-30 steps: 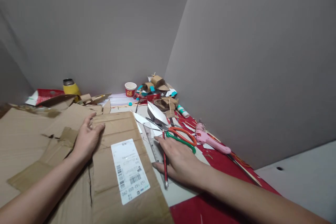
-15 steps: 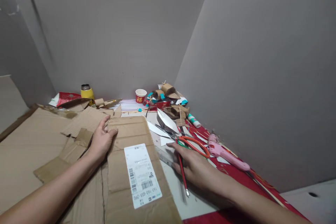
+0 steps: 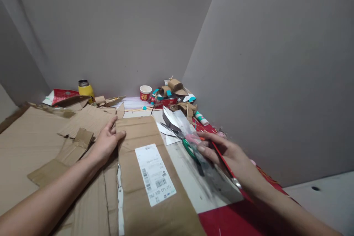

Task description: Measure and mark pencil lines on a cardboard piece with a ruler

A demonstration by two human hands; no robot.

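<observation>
My left hand lies at the upper left edge of a brown cardboard piece, thumb resting on it and index finger stretched out. A white printed label is stuck on this piece. In my right hand, raised over the table, are a slim red pencil and what looks like a clear plastic ruler, blurred by motion. Scissors with a green handle loop lie behind the clear strip, partly hidden by it and by my fingers.
Larger cardboard sheets and scraps spread on the left. At the back stand a yellow bottle, a paper cup and small cardboard models. A white and green tube lies by the right wall.
My right hand has risen and moved right, lifting the clear strip with the pencil. A white gap now shows along the labelled cardboard's left edge. My left hand stays near its corner.
</observation>
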